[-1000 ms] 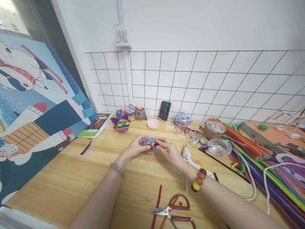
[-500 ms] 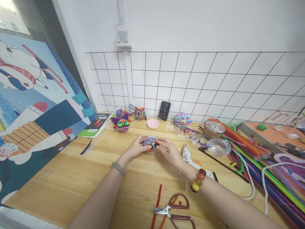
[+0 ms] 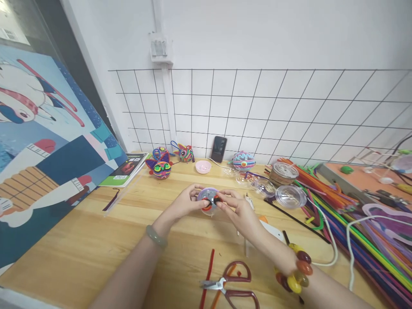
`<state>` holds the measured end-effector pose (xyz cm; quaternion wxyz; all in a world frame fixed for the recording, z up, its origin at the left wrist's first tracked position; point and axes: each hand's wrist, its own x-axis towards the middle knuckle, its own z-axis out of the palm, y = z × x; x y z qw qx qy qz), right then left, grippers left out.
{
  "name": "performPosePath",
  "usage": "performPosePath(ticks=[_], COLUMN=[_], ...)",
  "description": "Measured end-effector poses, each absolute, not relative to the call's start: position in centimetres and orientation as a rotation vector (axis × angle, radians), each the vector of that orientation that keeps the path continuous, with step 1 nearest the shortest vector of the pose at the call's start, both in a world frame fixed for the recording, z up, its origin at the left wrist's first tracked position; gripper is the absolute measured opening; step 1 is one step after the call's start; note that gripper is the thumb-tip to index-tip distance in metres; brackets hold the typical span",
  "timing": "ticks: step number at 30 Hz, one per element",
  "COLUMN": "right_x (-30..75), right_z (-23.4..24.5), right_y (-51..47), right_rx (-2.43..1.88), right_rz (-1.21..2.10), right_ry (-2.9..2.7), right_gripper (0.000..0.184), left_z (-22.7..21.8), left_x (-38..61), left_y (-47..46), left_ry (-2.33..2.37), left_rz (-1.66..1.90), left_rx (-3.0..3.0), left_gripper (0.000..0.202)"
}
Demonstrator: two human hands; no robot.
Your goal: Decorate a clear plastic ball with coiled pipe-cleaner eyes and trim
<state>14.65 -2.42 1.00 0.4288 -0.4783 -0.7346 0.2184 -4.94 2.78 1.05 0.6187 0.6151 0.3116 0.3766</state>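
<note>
A clear plastic ball (image 3: 210, 194) with a purple band round its edge is held just above the table. My left hand (image 3: 184, 202) closes round its left side, the thumb pressing on a red-and-black fuzzy coil (image 3: 205, 207) at its front. From the right, my right hand (image 3: 237, 211) pinches a dark coil (image 3: 218, 199) against the ball; fingertips hide part of it. Beneath my right forearm lies a white glue gun (image 3: 273, 228), partly covered. Nearer me, brown-handled scissors (image 3: 222, 284) lie open across a red pipe cleaner (image 3: 208, 270) and an orange one.
Behind stand a pink bowl (image 3: 203, 167), a phone (image 3: 219, 149) and colourful wrapped ornaments (image 3: 161, 169). Clear plastic shells (image 3: 291, 196), a spool (image 3: 283, 173) and bundled pipe cleaners (image 3: 360, 240) fill the right side. A white cable (image 3: 336, 246) loops there. Leftward are magazines (image 3: 124, 170) and a picture board (image 3: 61, 159).
The camera view has shifted slightly. My hands have brought the ball a little nearer and turned its front up, and my right forearm has swung outward. Both hands keep their hold.
</note>
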Motion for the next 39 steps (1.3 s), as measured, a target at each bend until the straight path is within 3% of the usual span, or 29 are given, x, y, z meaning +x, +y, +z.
performPosePath(ticks=[6,12,19,39], right_x=[15.1,15.4,15.4,15.8], right_z=[2.1,2.0,1.0,1.2], right_y=[-4.6,-5.2,-5.4,-6.0], right_rx=[-1.246,-1.277,-1.209,-1.202], right_rz=[0.441,0.542,0.536,0.450], right_ry=[-1.840,-1.719,-1.673,-1.706], right_gripper=[0.029,0.035,0.014,0.017], left_z=[2.0,2.6,2.1,2.5], left_x=[-4.3,-4.1,-3.7,-2.9], left_y=[1.6,1.0,1.1,0.6], left_ry=[0.679,0.685,0.700,0.733], left_rz=[0.832,0.806,0.796,0.742], left_rx=[1.417,1.409,1.417,1.332], left_gripper=[0.048,0.046,0.046,0.051])
